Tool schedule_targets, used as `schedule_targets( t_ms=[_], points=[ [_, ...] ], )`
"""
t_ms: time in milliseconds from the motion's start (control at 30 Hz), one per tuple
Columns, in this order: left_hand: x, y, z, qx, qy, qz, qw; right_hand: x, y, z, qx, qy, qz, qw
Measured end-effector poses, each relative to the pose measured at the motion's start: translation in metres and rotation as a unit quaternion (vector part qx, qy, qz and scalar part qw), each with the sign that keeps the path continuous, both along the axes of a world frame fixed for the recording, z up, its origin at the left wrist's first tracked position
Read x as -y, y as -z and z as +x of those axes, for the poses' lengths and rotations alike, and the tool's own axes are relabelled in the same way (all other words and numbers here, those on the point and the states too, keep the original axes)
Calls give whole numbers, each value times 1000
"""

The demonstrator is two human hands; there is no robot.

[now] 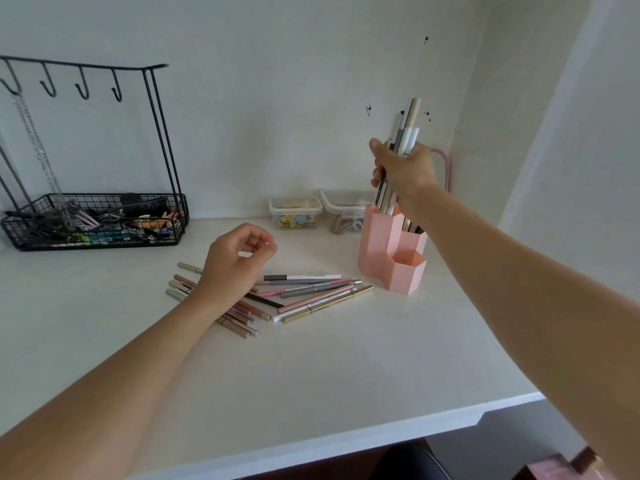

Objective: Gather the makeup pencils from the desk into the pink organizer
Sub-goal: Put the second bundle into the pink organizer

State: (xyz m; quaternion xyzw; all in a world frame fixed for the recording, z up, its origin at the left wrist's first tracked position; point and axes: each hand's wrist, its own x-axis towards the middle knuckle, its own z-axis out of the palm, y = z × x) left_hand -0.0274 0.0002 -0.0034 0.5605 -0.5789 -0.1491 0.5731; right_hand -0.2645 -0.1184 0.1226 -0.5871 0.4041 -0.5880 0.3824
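Right hand (403,168): fingers wrapped round a bundle of makeup pencils (405,133), held upright, lower ends inside the tall compartment of the pink organizer (381,251).

Pink organizer: stands on the desk (311,375) toward its back right, near the wall; front low compartment holds nothing visible.

Left hand (235,261): fingers loosely curled, holding nothing, above the loose pencils (311,292) scattered mid-desk, left of the organizer.

Wire basket rack (93,220): back left corner. Two clear tubs (296,213): back edge, behind the organizer.
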Motion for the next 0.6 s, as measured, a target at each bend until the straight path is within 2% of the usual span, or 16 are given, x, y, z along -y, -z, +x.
schedule_targets(
  t_ms=[67,233,333,433,500,600],
  points=[
    [0,0,-1,-1,3,-1,1000,2,11,1,-78,22,-18,997],
    [0,0,0,3,4,-1,1000,3,17,1,-140,18,0,990],
    [0,0,1,4,2,-3,1000,5,21,1,-240,46,-15,970],
    [0,1,2,3,0,0,1000,6,27,0,-300,57,0,952],
    [1,1,2,7,-1,0,1000,6,29,-3,-324,72,8,943],
    [1,1,2,10,-2,-1,1000,9,31,-4,-310,74,21,948]
  ],
)
